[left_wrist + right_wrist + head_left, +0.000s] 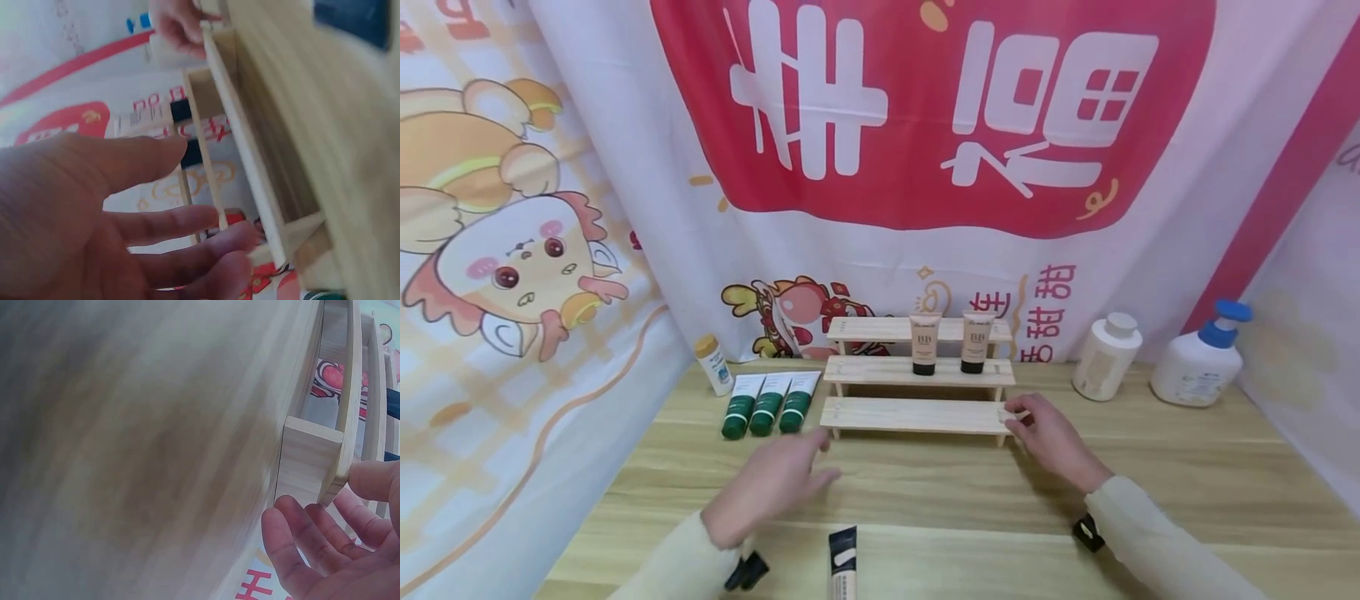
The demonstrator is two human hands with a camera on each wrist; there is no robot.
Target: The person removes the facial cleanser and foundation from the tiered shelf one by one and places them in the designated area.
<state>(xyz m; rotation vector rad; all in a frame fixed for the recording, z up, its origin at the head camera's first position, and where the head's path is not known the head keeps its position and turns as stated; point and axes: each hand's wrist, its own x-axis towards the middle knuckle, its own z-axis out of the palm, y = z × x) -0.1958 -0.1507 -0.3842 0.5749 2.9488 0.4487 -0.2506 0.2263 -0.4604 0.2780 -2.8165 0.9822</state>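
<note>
A three-tier wooden display rack (917,415) stands near the back of the table. Two beige BB cream tubes (925,343) with black caps stand upright on its middle tier. My right hand (1043,433) is at the right end of the lowest tier, its thumb on the board's corner and its fingers curled by the end support (306,462). Slightly blurred, my left hand (771,479) hovers off the rack's front left corner, thumb and fingers spread with nothing between them. In the left wrist view, the left fingers (181,222) overlap the rack's end.
Three green-and-white tubes (765,404) lie left of the rack, beside a small yellow-capped bottle (713,367). A white bottle (1107,357) and a blue-topped pump bottle (1198,362) stand at the back right. One dark-and-beige tube (843,562) lies at the front. Printed curtains hang behind and beside the table.
</note>
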